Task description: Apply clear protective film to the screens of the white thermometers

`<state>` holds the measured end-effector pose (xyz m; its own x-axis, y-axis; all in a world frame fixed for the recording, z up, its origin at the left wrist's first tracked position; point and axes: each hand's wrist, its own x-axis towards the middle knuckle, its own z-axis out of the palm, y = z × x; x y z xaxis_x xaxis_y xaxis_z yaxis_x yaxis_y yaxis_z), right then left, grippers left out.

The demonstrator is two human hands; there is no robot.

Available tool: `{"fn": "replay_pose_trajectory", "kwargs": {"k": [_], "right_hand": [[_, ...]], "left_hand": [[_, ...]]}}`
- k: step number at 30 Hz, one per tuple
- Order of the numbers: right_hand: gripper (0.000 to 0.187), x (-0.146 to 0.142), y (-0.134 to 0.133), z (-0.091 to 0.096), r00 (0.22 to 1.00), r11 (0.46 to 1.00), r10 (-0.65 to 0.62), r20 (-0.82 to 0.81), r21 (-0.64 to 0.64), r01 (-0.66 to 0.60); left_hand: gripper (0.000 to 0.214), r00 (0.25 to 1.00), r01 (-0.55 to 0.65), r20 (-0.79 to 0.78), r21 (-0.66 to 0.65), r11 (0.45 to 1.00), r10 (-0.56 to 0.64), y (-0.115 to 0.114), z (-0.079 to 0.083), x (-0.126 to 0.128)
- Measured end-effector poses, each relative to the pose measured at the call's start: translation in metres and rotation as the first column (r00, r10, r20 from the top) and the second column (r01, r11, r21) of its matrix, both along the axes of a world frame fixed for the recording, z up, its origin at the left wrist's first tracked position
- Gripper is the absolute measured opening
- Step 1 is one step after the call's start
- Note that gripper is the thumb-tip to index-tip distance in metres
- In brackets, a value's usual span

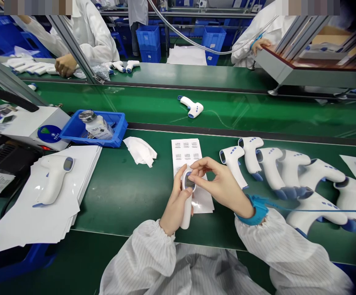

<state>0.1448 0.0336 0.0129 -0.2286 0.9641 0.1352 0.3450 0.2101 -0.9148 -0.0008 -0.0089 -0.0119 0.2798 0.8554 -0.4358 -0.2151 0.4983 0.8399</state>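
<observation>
— Green belts (257, 112) run across our room, with blue crates (148, 43) and a co-worker (93, 37) in white beyond them. What do we have on the nearest counter (129, 196)?

— We have a white thermometer (187, 200) held just above a sheet of labels (182, 151), near the middle of the counter and a little in from its near edge.

— How do our 2 hands stand?

— Our left hand (176, 209) wraps the handle, fingers curled around it. Our right hand (217, 184) pinches the thermometer's head between thumb and fingertips, right by its small screen. A blue strap (253, 215) circles our right wrist.

— What lies around them?

— Toward the counter's right end, at least 6 more thermometers (290, 168) lie crowded together, touching. Toward the left end sit a blue tray (119, 127) holding a bottle (98, 125), a crumpled white cloth (140, 150), and another thermometer (53, 182) on a stack of white sheets (43, 221).

— And farther off?

— On the next belt lies 1 thermometer (192, 107) by itself. Beyond it, a co-worker's hand (66, 64) sits beside a row of thermometers (27, 67).
</observation>
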Motion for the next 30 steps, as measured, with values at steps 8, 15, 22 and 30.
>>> {"fn": "replay_pose_trajectory", "kwargs": {"k": [8,15,22,30], "right_hand": [[0.008,0.002,-0.001,0.0,0.998,0.998,-0.066,-0.007,0.002,0.066],[0.013,0.014,0.001,-0.009,0.995,0.986,-0.102,-0.011,-0.135,0.1],[0.011,-0.001,-0.004,-0.006,0.997,0.997,-0.072,-0.042,-0.027,0.071],[0.012,-0.013,-0.009,0.011,0.993,0.995,-0.061,-0.097,0.072,0.069]], "left_hand": [[0.061,1.0,-0.027,0.015,-0.031,0.999,0.028,-0.001,0.001,0.001],[0.059,0.998,-0.058,0.021,-0.043,0.997,0.059,-0.002,0.002,0.002],[0.056,0.975,-0.12,-0.153,0.242,0.963,0.16,-0.008,0.0,-0.001],[0.053,0.962,-0.122,-0.188,0.346,0.93,0.196,-0.011,0.008,-0.006]]}}
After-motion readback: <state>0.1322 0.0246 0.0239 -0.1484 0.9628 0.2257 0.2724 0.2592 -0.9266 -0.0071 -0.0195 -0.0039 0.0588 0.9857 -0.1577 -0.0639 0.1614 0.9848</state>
